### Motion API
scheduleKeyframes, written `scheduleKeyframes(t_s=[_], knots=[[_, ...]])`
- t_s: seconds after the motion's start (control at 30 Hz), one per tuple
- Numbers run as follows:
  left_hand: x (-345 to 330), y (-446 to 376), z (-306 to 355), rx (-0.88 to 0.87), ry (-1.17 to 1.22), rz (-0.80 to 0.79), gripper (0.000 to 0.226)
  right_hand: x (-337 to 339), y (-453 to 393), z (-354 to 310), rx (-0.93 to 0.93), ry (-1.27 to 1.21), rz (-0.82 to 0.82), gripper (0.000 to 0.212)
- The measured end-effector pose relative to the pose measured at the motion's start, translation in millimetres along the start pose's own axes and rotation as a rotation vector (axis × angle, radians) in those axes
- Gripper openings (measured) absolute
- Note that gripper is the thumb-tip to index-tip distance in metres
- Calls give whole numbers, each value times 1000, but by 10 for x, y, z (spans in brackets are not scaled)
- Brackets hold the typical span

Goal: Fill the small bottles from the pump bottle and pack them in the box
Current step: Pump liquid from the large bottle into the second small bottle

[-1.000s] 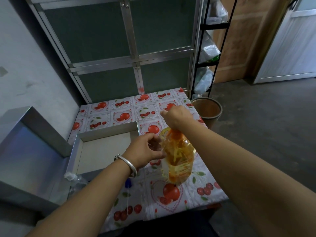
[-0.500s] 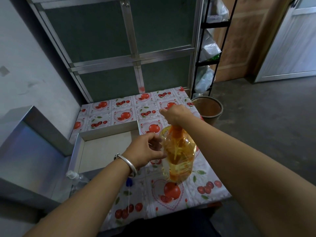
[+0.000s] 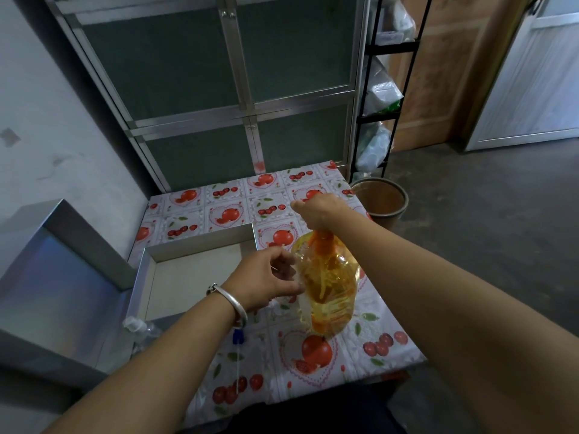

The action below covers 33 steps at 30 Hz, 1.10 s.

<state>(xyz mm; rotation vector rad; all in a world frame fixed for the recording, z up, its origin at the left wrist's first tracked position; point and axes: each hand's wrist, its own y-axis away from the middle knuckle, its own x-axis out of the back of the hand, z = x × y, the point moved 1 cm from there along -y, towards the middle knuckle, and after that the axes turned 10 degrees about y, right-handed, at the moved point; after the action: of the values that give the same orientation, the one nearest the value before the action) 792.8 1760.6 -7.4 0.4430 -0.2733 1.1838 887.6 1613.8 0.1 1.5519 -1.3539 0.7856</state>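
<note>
Nearest, at the tabletop's [image 3: 369, 368] front edge, a capped small bottle [image 3: 141, 327] lies on its side by the box corner, and a blue-capped piece [image 3: 238, 336] lies beside the left wrist; both look set aside within reach. Further in, the left hand [image 3: 266, 281] curls its grip around what seems another small bottle, mostly hidden, held against the pump bottle [image 3: 329, 286], probably to catch its outlet. Above, the right hand [image 3: 319, 208] closes its grip over the orange pump top, placed to press down. Just left, the box [image 3: 200, 242] sits open, ready for filled bottles.
</note>
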Motion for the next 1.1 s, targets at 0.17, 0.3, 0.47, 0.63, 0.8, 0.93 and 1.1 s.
scheduleKeyframes(t_s=[0.17,0.3,0.47,0.63,0.8,0.93,1.1], knots=[[-18,-2,-24,6,-3,2,38,-84,-3,6,-39,92,91,50],[-20,13,-12,12,-4,-7,39,-31,15,-11,-29,61,18,49],[-9,0,-21,9,-4,-9,41,-9,19,-48,-13,69,-7,47],[-38,15,-30,6,-13,-9,41,-39,62,-7,-25,110,73,43],[-7,26,-18,12,-8,-5,41,22,101,-60,-40,25,-58,50],[-10,8,-42,17,-1,-11,41,-44,45,-19,-9,52,-13,40],[-22,18,-40,18,-6,-12,42,-60,27,-14,-36,53,-13,48]])
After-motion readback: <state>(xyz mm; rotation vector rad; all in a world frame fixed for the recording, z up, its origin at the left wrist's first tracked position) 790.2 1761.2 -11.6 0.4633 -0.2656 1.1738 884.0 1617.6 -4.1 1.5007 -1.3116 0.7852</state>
